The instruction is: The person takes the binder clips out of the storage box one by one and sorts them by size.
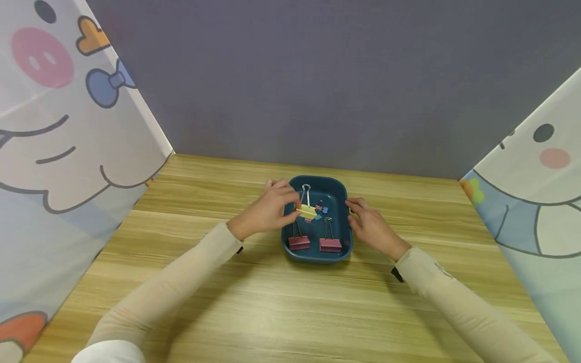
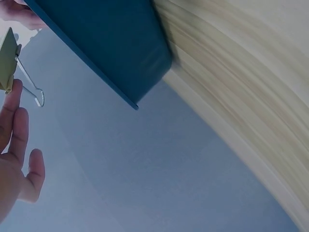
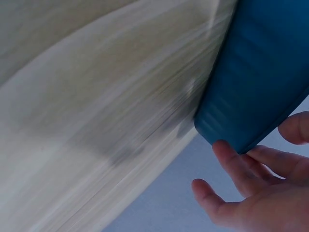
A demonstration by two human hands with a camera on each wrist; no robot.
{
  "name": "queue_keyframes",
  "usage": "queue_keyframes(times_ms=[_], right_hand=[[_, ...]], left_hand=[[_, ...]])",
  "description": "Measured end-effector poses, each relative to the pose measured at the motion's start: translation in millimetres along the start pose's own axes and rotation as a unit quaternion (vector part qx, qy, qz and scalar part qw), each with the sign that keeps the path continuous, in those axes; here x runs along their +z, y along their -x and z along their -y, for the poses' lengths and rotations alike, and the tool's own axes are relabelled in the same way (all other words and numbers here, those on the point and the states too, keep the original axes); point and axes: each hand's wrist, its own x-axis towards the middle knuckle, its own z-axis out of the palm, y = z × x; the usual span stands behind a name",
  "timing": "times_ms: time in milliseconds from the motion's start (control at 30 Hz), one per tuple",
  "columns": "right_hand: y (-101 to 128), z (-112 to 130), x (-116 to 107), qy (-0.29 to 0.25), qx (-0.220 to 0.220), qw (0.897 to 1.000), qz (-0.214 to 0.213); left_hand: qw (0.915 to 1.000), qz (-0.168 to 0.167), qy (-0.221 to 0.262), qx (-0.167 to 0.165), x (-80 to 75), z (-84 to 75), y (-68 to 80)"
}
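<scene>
My left hand (image 1: 271, 210) pinches a yellow binder clip (image 1: 307, 212) between thumb and fingers, above the left side of a dark blue plastic tray (image 1: 316, 259). In the left wrist view the yellow clip (image 2: 7, 63) shows a silver wire handle sticking out past the fingertips. The fingers of my right hand (image 1: 373, 228) touch the tray's right side at the rim. From the right wrist, its extended fingers (image 3: 236, 166) rest against the outer wall of the tray (image 3: 256, 72).
Two large pink binder clips, a left one (image 1: 299, 243) and a right one (image 1: 330, 245), lie at the tray's near end. Several small clips, including a blue one (image 1: 325, 210), lie mid-tray. The wooden table (image 1: 272, 312) ends at a grey back panel (image 1: 317, 91).
</scene>
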Motion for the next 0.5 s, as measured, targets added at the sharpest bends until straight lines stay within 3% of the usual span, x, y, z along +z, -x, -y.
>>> queue_keyframes(times_ms=[500], right_hand=[[1, -4, -3, -0.041, 0.007, 0.999, 0.021]], left_hand=[[0.9991, -0.032, -0.020, -0.017, -11.2, 16.3, 11.3]])
